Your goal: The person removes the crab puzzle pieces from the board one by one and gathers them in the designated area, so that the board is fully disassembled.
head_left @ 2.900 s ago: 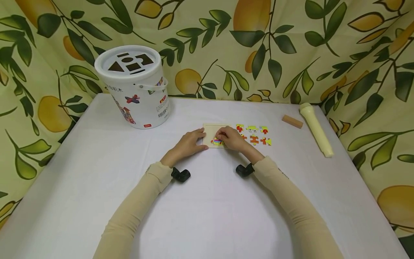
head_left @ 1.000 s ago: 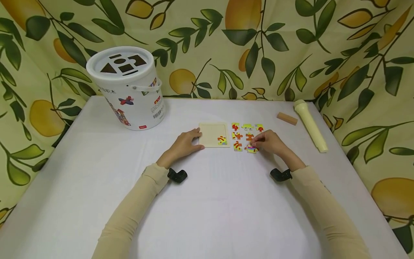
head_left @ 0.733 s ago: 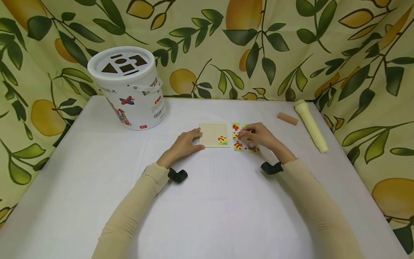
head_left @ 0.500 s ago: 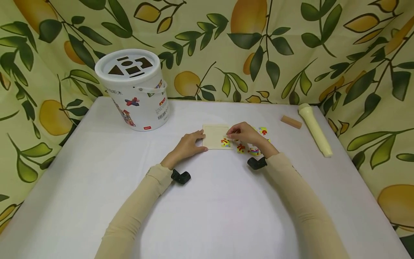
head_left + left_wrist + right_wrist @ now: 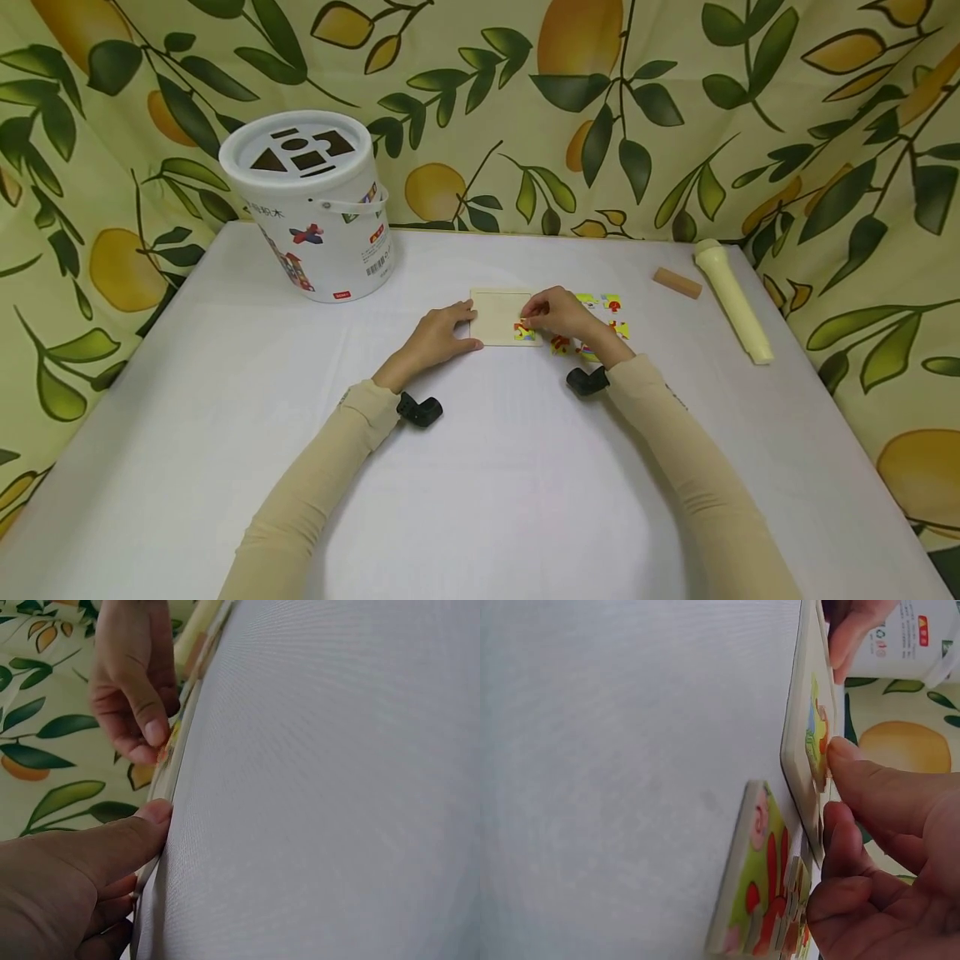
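Note:
My left hand (image 5: 437,335) holds the left edge of a pale wooden puzzle tray (image 5: 491,310), thumb at its near corner. A colourful puzzle piece (image 5: 523,335) lies in the tray's near right corner. Just above that corner, my right hand (image 5: 561,317) pinches a small puzzle piece (image 5: 823,729) with orange on it, low over the tray and largely hidden by the fingertips. Several loose yellow and red puzzle pieces (image 5: 611,302) lie right of the tray, partly covered by the right hand. One loose piece (image 5: 759,881) shows large in the right wrist view.
A white bucket (image 5: 315,225) with shaped holes in its lid stands at the back left. At the back right lie a brown wooden block (image 5: 677,282) and a cream-coloured stick (image 5: 733,302). A fruit-patterned cloth hangs behind the white table (image 5: 487,483).
My right hand has taken a rainbow-striped piece from over the tray back among the loose ones, then picked up another piece and brought it left to the tray. My left hand stays at the tray.

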Motion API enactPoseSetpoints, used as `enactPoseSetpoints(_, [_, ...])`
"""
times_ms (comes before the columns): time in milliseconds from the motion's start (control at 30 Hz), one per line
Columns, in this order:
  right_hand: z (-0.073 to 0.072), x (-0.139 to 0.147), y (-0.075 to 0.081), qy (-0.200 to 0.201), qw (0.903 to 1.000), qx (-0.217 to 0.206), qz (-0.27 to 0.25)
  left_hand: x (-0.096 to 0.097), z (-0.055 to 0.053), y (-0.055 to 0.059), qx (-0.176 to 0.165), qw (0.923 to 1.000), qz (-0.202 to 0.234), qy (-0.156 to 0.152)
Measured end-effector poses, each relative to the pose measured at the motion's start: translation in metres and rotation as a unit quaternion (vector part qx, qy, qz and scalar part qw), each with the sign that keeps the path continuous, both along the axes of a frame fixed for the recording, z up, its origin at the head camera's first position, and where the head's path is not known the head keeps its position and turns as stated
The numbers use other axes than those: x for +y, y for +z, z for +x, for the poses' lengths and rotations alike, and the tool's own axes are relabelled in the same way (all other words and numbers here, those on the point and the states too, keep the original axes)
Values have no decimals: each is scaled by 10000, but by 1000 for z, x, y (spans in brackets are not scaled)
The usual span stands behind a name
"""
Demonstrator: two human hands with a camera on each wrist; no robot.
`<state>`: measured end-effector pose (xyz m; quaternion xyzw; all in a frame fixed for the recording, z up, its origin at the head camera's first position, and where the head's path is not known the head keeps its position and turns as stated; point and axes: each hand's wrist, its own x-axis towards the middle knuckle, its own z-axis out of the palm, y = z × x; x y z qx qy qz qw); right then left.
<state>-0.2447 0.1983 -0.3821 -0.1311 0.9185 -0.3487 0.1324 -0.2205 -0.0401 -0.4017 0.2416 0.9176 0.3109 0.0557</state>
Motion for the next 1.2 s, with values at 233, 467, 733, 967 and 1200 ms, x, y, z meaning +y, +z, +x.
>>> enactPoseSetpoints(233, [0, 7, -3, -296, 9976, -258, -571, 1, 1, 1, 72, 10000, -18, -17])
enactPoseSetpoints(467, [3, 28, 8, -816, 9913, -554, -866, -1, -1, 1, 86, 9999, 55, -57])
enactPoseSetpoints(733, [19, 100, 20, -1054, 9916, -583, -466, -5, -4, 0, 71, 10000, 49, 0])
enactPoseSetpoints(967, [38, 139, 10, -692, 9941, -824, -114, -6, -5, 0, 127, 9999, 56, -71])
enactPoseSetpoints(1200, [39, 138, 4, -807, 9944, -678, 29, -6, -4, 0, 162, 9998, 116, -67])
